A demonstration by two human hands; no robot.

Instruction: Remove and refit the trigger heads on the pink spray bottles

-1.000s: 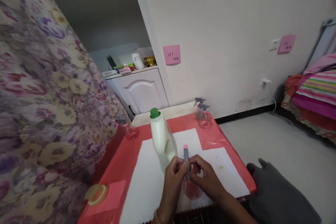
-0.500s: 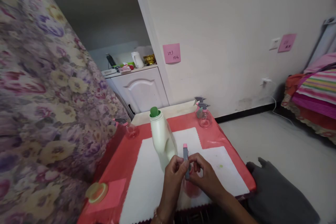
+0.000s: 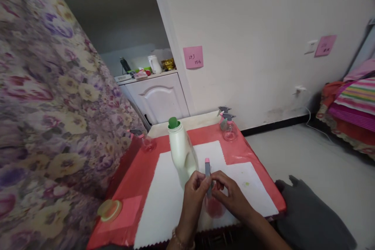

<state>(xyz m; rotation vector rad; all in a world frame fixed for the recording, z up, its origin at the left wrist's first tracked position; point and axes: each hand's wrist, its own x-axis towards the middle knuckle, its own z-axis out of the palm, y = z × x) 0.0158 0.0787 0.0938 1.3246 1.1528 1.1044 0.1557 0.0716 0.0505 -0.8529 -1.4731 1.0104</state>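
**Both hands pinched on a sprayer at the near edge of the table**

Head view: the left hand (image 3: 193, 188) and right hand (image 3: 233, 199) meet at the near edge of the red-covered table (image 3: 137, 175), over a white mat (image 3: 164, 199). The fingertips of both hands are closed on a grey trigger sprayer (image 3: 208, 171) with a pink tip. It stands upright between them, the left pinching from 9 o'clock and the right from 3 o'clock.

Just below, at 6 o'clock from the sprayer, sits a small clear pink bottle (image 3: 214, 208), partly hidden by the hands. I cannot tell whether it holds liquid.

At 11 o'clock from the hands, just beside them, stands a tall white plastic jug (image 3: 181, 156) with its green cap on. It is opaque, so its contents do not show.

At the table's far right corner, 1 o'clock, are two clear pink spray bottles (image 3: 229, 132) close together. A third spray bottle (image 3: 145, 143) stands at the far left, 10 o'clock.

At 8 o'clock a round yellow-green lid (image 3: 109, 210) lies on a pink paper sheet (image 3: 125, 213).
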